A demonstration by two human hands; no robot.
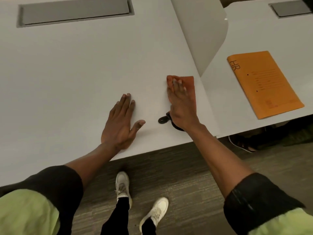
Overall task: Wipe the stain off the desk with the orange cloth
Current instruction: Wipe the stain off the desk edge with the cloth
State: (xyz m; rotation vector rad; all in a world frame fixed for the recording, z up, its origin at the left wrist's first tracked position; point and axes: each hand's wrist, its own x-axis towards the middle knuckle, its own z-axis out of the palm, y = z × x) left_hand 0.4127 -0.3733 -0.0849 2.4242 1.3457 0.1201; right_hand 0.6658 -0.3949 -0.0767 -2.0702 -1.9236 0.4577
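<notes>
Head view: the orange cloth point(188, 85) is being pressed flat against the white desk point(76, 68), right of the frame's centre and close to the desk's right edge. It is being held down by the right hand point(180, 109), whose fingers point(177, 85) are lying extended and close together on top of the cloth, palm down, nothing being pinched. No stain can be made out on the surface around the cloth. A dark strap with a rounded tab point(163, 119) is showing at the right wrist, its end resting on the desk just beside the hand. The left hand point(122, 126) is being laid flat on the bare desk at mid-frame, apart from the cloth, fingers together and the thumb spread outward toward the right. A grey recessed panel point(76, 11) is being shown in the upper left of the frame. A neighbouring desk point(225, 99) is lying to the right, and an orange folder point(265, 89) marked "HR" is resting on it, well apart from the cloth. Two white shoes point(122, 185) are being seen on the dark floor point(194, 175) at the bottom centre.
</notes>
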